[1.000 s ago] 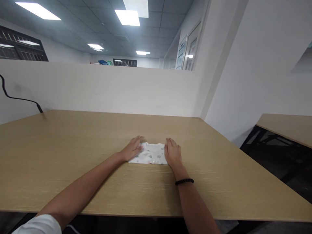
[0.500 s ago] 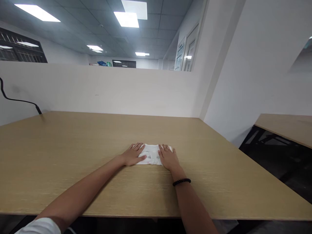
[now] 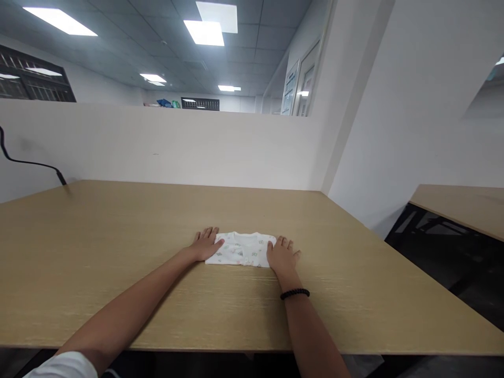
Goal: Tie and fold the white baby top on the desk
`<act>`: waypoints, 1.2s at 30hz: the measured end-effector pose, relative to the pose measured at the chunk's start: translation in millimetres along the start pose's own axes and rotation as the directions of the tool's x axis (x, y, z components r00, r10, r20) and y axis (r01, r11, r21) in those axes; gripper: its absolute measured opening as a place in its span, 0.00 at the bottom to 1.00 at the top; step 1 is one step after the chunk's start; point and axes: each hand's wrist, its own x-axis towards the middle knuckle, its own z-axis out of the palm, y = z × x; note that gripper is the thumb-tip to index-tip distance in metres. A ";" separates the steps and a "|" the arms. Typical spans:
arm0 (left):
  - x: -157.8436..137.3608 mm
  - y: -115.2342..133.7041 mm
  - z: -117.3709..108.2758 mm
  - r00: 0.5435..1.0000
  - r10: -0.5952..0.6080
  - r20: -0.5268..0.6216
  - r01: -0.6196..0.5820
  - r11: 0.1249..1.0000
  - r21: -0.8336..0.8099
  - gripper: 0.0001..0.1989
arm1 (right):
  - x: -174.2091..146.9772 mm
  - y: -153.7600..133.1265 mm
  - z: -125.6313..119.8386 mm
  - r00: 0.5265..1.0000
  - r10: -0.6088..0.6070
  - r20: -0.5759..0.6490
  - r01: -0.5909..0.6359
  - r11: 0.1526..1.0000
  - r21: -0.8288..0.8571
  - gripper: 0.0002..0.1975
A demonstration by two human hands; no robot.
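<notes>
A small white garment (image 3: 244, 251) with a scattered print and a curved neckline lies folded into a flat strip on the wooden table (image 3: 157, 220). My left hand (image 3: 207, 245) rests at its left end, fingers spread, the thumb on the cloth and the other fingers over the tabletop. At the right end lies my right hand (image 3: 282, 255), also spread, with its thumb over the cloth edge. A black bead bracelet (image 3: 295, 294) circles my right wrist. Parts of both garment ends are hidden under the hands.
Behind the table stands a low white partition (image 3: 197, 147). A black cable (image 3: 35, 164) hangs down to the table's back left corner. Beyond the right edge is another wooden table (image 3: 460, 202) with a black frame. The front table edge runs beneath my forearms.
Both hands have slid outward from the middle of the garment to its ends, left hand to the left, right hand to the right. More of the printed cloth and neckline shows.
</notes>
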 end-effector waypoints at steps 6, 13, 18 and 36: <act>0.5 -1.0 -3.4 0.993 -0.062 -0.100 0.066 0.997 0.038 0.31 | -3.0 -1.3 -6.9 0.998 0.026 -0.061 -0.027 1.000 -0.010 0.26; 0.0 5.9 -5.9 0.976 0.001 -0.216 -0.013 0.998 -0.056 0.13 | -2.3 -4.7 -15.3 0.993 -0.101 -0.059 0.102 0.995 0.014 0.17; 0.5 6.5 -8.0 0.976 0.044 -0.215 -0.084 0.980 -0.181 0.06 | 0.2 -5.4 -15.4 0.995 -0.093 -0.041 0.095 0.994 0.045 0.14; -14.9 39.6 -5.9 0.883 0.335 -0.329 -0.459 0.763 -0.455 0.17 | -4.4 -6.1 -39.7 0.973 -0.223 -0.066 0.216 0.760 0.612 0.14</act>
